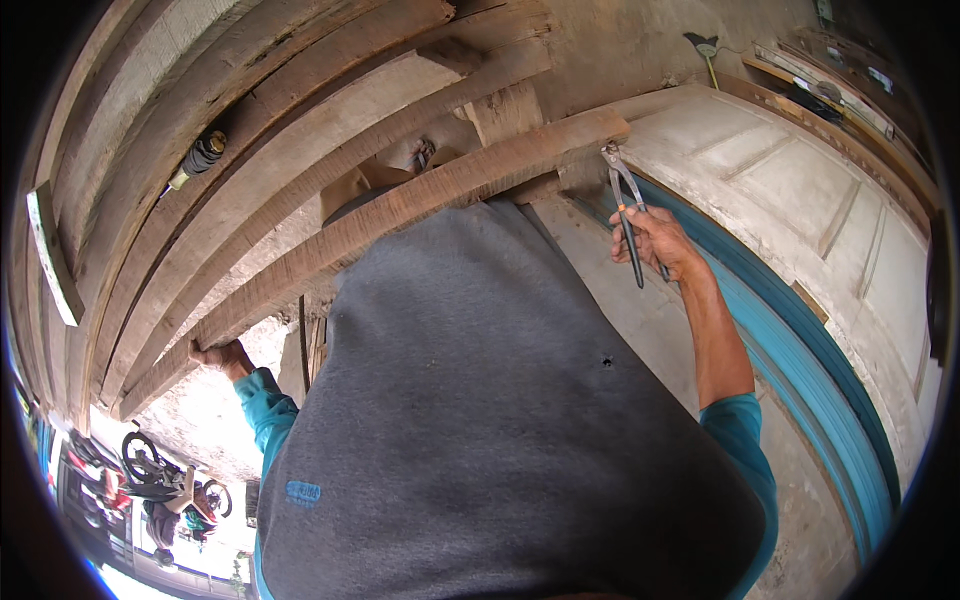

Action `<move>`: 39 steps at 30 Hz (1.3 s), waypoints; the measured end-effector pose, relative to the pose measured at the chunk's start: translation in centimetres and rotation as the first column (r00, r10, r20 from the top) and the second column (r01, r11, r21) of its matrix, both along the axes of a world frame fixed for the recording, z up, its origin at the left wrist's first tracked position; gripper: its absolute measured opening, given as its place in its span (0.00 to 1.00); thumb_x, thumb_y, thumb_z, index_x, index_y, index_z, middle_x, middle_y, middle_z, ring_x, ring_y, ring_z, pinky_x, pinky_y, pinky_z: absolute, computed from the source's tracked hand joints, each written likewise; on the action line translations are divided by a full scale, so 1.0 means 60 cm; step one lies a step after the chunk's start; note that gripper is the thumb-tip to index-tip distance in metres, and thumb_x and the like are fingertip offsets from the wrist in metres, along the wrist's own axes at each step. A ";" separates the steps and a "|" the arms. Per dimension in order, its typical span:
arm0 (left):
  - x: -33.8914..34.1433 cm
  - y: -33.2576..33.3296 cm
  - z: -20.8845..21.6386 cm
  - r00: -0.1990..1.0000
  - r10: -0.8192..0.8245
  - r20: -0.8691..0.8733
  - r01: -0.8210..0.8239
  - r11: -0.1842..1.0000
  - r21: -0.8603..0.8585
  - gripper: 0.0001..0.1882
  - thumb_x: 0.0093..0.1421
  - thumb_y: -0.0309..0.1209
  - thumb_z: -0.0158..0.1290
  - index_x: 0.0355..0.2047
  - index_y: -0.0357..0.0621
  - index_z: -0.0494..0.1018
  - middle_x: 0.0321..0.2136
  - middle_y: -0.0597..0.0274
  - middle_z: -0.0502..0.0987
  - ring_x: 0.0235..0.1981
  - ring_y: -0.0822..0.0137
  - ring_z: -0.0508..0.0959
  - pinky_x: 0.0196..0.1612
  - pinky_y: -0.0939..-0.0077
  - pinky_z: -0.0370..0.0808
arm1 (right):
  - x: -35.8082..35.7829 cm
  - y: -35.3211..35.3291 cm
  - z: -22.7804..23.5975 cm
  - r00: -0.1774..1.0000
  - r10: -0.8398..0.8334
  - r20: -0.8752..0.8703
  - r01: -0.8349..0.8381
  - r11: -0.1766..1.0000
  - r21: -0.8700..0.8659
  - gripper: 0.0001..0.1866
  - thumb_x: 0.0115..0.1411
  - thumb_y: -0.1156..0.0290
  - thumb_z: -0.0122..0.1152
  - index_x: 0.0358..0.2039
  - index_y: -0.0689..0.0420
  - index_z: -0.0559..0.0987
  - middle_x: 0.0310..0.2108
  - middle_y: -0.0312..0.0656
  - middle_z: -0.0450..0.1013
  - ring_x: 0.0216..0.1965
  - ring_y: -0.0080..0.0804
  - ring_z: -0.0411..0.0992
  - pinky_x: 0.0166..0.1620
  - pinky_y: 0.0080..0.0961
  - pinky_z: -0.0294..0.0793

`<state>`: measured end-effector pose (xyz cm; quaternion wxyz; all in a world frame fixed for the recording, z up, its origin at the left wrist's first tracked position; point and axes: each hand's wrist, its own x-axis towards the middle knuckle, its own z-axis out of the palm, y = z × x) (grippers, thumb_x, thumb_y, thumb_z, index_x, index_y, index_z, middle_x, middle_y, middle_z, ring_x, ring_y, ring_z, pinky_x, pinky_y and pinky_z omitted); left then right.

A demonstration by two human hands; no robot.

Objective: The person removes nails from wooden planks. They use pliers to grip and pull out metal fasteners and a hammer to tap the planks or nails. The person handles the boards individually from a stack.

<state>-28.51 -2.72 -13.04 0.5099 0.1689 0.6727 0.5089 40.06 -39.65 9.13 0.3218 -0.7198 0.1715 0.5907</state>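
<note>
A long, rough wooden beam runs slantwise across the view, from the lower left to the upper middle, just beyond my body. My left hand is closed around its edge near the lower left end. In my right hand is a pair of pincers with dark handles and a bit of orange. Their metal jaws point upward and are close to the beam's far right end; whether they touch it I cannot tell.
More wooden planks lie at the upper left, with a dark-handled tool and a pale strip on them. To the right are blue lengths and a whitish panelled door. A motorcycle stands at the lower left.
</note>
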 end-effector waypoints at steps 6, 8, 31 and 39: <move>0.007 0.001 -0.001 0.998 -0.014 -0.067 0.017 0.999 0.036 0.38 0.56 0.57 0.45 0.57 0.41 0.68 0.56 0.48 0.71 0.59 0.48 0.70 0.61 0.44 0.66 | 0.075 -0.004 0.020 0.979 0.169 -0.115 -0.168 0.986 0.018 0.27 0.69 0.53 0.57 0.56 0.65 0.72 0.29 0.42 0.73 0.29 0.34 0.77 0.36 0.36 0.82; 0.011 -0.003 0.000 0.998 -0.008 -0.062 0.010 0.999 0.033 0.38 0.56 0.57 0.45 0.58 0.41 0.68 0.56 0.48 0.71 0.60 0.47 0.69 0.61 0.44 0.66 | 0.081 -0.002 0.021 0.965 0.206 -0.164 -0.202 0.979 0.040 0.28 0.69 0.54 0.57 0.57 0.64 0.71 0.30 0.41 0.73 0.29 0.32 0.76 0.36 0.35 0.82; 0.054 0.004 0.031 0.998 0.029 -0.063 -0.029 1.000 -0.008 0.39 0.52 0.54 0.51 0.57 0.38 0.68 0.55 0.45 0.71 0.58 0.45 0.71 0.60 0.43 0.68 | -0.046 0.032 0.005 0.973 -0.231 -0.023 0.228 0.969 -0.092 0.08 0.68 0.67 0.53 0.37 0.58 0.71 0.25 0.32 0.64 0.19 0.15 0.59 0.20 0.17 0.60; 0.049 0.003 0.038 0.995 0.001 -0.098 -0.003 1.000 -0.024 0.38 0.53 0.53 0.51 0.58 0.39 0.69 0.57 0.46 0.71 0.59 0.45 0.71 0.60 0.44 0.68 | -0.050 0.057 0.011 0.975 -0.218 0.044 0.223 0.961 -0.167 0.09 0.69 0.66 0.53 0.37 0.59 0.70 0.25 0.33 0.64 0.19 0.16 0.59 0.20 0.18 0.61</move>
